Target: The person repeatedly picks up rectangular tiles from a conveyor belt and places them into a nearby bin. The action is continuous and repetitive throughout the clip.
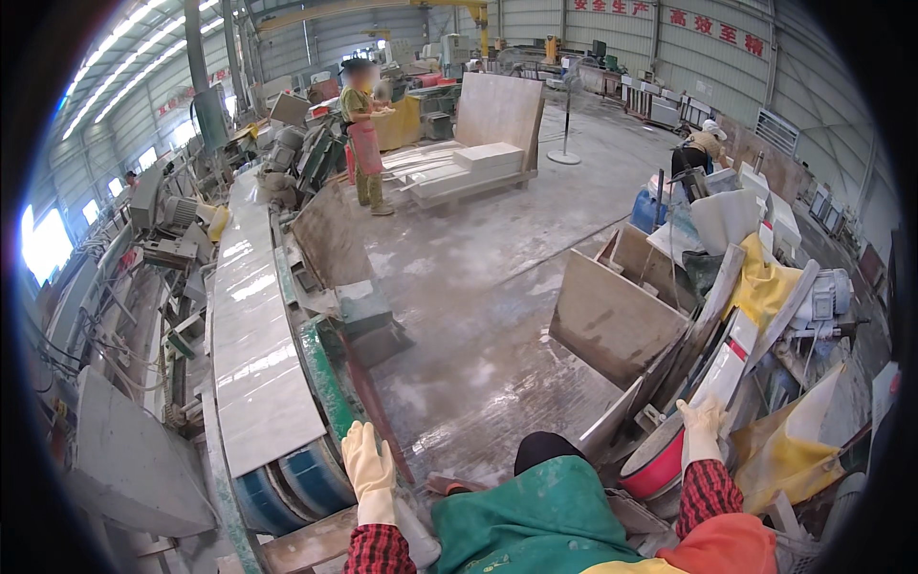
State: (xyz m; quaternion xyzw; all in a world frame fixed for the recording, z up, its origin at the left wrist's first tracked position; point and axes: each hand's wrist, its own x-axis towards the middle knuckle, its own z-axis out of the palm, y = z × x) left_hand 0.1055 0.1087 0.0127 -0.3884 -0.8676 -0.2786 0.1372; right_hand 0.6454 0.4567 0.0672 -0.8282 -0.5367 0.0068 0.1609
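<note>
A green apron (545, 517) fills six o'clock. The left hand (369, 471), gloved, fingers straight and together, rests at seven o'clock by the end of the pale slabs (251, 325) on the conveyor (325, 383), holding nothing. The right hand (703, 429), at five o'clock, lies on leaning tiles (712, 378) above a red basin (658, 464); its grip cannot be told. Lifting a tile likely wants both hands under its edges. The concrete floor (478, 287) is dusty; a worker (363, 134) stands at twelve.

Both gloved hands, left hand (369, 471) and right hand (703, 428), raised, fingers extended.
</note>
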